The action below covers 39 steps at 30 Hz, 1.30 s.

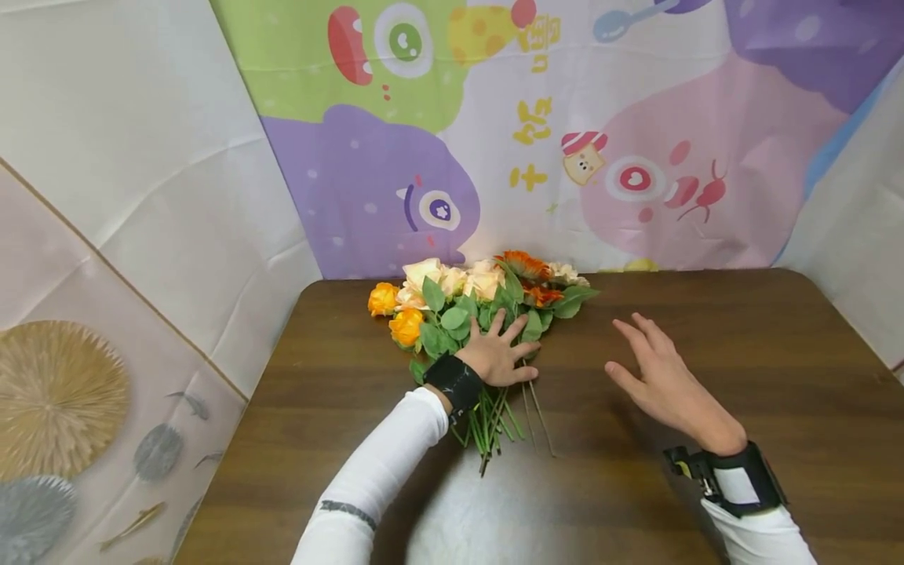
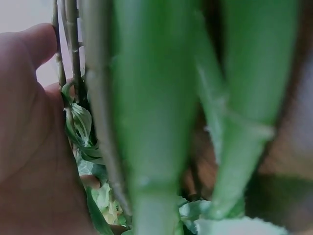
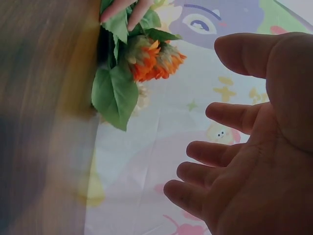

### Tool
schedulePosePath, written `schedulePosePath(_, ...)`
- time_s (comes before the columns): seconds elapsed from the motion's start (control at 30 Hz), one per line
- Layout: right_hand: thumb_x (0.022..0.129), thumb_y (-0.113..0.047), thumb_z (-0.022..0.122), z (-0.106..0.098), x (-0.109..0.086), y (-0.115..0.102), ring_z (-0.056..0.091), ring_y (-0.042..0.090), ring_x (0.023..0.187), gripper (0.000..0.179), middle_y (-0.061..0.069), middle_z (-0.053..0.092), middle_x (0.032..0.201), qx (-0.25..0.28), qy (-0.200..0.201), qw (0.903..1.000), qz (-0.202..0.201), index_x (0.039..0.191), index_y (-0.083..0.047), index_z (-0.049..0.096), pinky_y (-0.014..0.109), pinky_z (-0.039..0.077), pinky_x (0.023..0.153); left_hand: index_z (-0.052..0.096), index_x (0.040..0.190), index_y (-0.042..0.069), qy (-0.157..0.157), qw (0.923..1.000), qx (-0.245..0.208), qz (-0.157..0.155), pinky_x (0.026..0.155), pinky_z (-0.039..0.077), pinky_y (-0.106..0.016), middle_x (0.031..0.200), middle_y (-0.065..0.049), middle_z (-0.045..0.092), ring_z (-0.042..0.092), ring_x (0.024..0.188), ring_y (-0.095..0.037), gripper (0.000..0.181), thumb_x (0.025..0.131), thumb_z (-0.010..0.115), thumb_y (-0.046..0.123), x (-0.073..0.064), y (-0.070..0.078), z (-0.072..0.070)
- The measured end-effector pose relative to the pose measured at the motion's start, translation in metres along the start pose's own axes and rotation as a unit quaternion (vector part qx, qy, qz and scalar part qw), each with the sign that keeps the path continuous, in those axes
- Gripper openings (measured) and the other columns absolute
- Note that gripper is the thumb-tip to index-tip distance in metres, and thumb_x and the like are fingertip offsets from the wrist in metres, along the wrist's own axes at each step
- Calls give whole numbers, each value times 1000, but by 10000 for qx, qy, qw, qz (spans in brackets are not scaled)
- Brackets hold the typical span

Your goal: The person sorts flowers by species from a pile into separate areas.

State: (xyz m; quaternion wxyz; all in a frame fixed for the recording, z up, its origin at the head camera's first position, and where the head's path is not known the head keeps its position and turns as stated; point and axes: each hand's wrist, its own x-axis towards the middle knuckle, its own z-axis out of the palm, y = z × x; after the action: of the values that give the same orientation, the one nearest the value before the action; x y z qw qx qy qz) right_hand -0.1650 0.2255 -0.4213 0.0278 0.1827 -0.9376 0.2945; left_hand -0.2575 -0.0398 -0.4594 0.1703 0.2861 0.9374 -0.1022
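A bunch of flowers lies on the brown table, with orange roses (image 1: 406, 326), peach roses (image 1: 484, 280) and dark orange blooms (image 1: 523, 265) toward the back and green stems (image 1: 482, 431) toward the front. Across the upper stems and leaves (image 1: 454, 318) rests my left hand (image 1: 497, 355), fingers spread. In the left wrist view, thick green stems (image 2: 154, 117) pass close beside the palm. To the right of the bunch, my right hand (image 1: 667, 380) hovers over the table, fingers extended and nothing in it. The right wrist view shows the bare palm (image 3: 254, 181) and an orange bloom (image 3: 146, 58) beyond.
The table (image 1: 325, 439) has a dark wood surface with rounded back corners. Behind it hangs a cartoon-printed cloth (image 1: 537, 157) that meets the back edge near the blooms. A pale patterned cloth (image 1: 162, 314) hangs at the left.
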Motion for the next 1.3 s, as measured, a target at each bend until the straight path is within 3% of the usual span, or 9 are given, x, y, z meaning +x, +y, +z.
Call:
schedulePosePath(0.5,100,-32,59,5,1,-9,17,56,141,68,34,16,156,-38,-169,9998,-17,151,2,29,73,24,104,16,157,45,-154,9997,-147,-138,110,3,-74,167,4,-12,-13,151,-34,63,99,29,67,-23,-34,7)
schedulePosePath(0.67,102,-35,56,3,0,-11,27,55,138,71,31,11,158,-36,-424,9990,153,154,-1,24,71,32,101,18,157,44,-34,9999,-130,-48,109,4,-75,167,3,-10,-10,151,-36,63,100,29,66,-30,-40,9)
schedulePosePath(0.83,102,-38,54,5,1,-14,39,54,132,71,31,12,158,-110,-562,9983,52,155,-2,23,68,40,97,19,157,43,55,9999,-115,-15,109,6,-75,167,3,-9,-9,152,-36,62,100,31,66,-34,-46,14)
schedulePosePath(1.07,102,-36,54,5,1,-24,41,52,131,69,30,13,158,-72,-521,9986,-78,155,-3,23,66,41,97,23,156,43,175,9998,-3,7,110,9,-74,167,3,-7,-7,152,-36,60,100,32,65,-39,-55,12)
schedulePosePath(1.3,103,-39,53,10,-6,-27,41,51,132,70,29,12,159,-61,-534,9985,-118,155,-3,23,65,41,97,25,156,43,171,9998,-52,-48,110,8,-74,167,3,-5,-6,152,-35,60,100,33,65,-45,-56,21)
